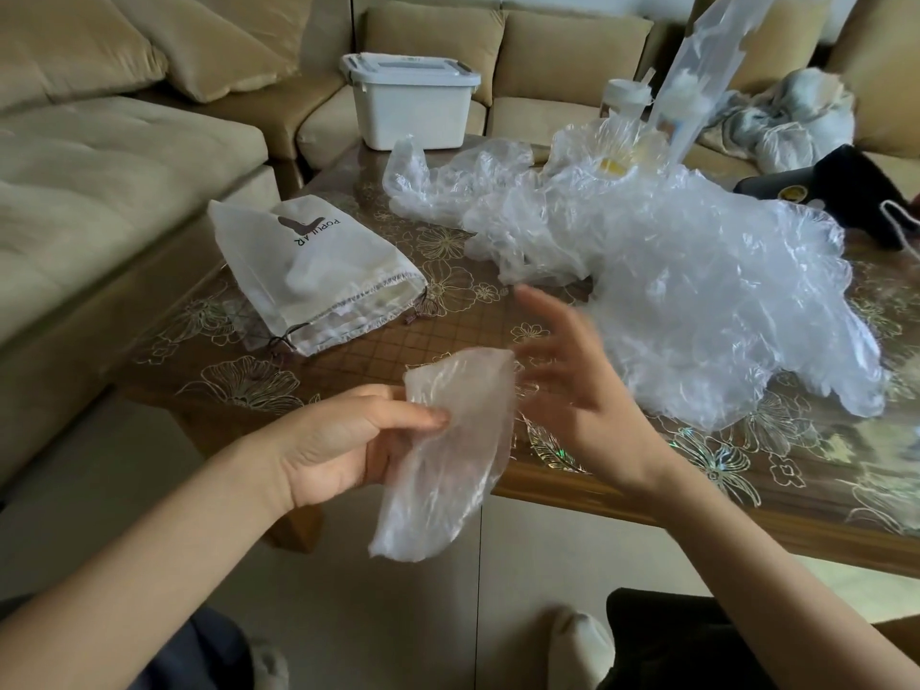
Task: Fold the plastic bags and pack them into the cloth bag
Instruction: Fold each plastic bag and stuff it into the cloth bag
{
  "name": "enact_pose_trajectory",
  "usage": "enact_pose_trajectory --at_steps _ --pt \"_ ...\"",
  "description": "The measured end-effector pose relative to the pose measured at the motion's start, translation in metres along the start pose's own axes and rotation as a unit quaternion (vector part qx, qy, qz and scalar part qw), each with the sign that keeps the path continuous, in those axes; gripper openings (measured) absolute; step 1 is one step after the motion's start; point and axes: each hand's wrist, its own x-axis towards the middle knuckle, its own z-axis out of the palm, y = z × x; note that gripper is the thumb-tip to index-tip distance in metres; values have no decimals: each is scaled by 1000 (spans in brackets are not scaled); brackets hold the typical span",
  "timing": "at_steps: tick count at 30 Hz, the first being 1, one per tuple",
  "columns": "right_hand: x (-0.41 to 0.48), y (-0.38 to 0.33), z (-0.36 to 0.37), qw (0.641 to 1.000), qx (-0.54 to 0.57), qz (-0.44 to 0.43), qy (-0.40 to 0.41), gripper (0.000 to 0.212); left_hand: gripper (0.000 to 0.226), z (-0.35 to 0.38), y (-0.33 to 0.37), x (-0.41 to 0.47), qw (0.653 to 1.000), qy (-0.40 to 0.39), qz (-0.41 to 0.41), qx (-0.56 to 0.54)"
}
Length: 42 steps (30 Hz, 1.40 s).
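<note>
1. Head view: left hand [343, 440], fingers [413, 416] pinching a folded clear bag [448, 460], held in the air over the desk's [448, 331] near edge.
2. Right hand [582, 390]: fingers spread, released, empty, just right of the bag.
3. Cloth bag [308, 271]: white, lying on the desk, mouth toward the person.
4. Heap [697, 291] of crumpled clear bags: on the desk, right of the cloth bag.
5. Box [413, 107]: white, lidded, at the desk's far edge.

Soft daylight, blurred right hand [572, 385]
</note>
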Motion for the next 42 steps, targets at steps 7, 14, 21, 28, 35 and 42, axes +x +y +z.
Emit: enact_pose_trajectory --at_steps 7,14,21,28,35,42 --pt "-27 9 42 872 -383 -305 -26 37 15 6 -2 -1 996 51 32 -66" --pt "-22 4 38 978 -160 -126 -49 47 23 8 -11 1 959 184 188 108" --pt "-8 4 39 996 -52 33 -65 43 50 8 -10 -6 984 40 163 61" --pt "-7 0 43 994 -96 -1 -45 30 46 6 -10 -8 982 21 169 80" --pt "-5 1 46 976 109 157 103 67 46 8 -9 -9 988 34 151 -13" --pt "3 -1 41 900 368 233 -27 28 19 12 -7 -12 982 79 169 -2"
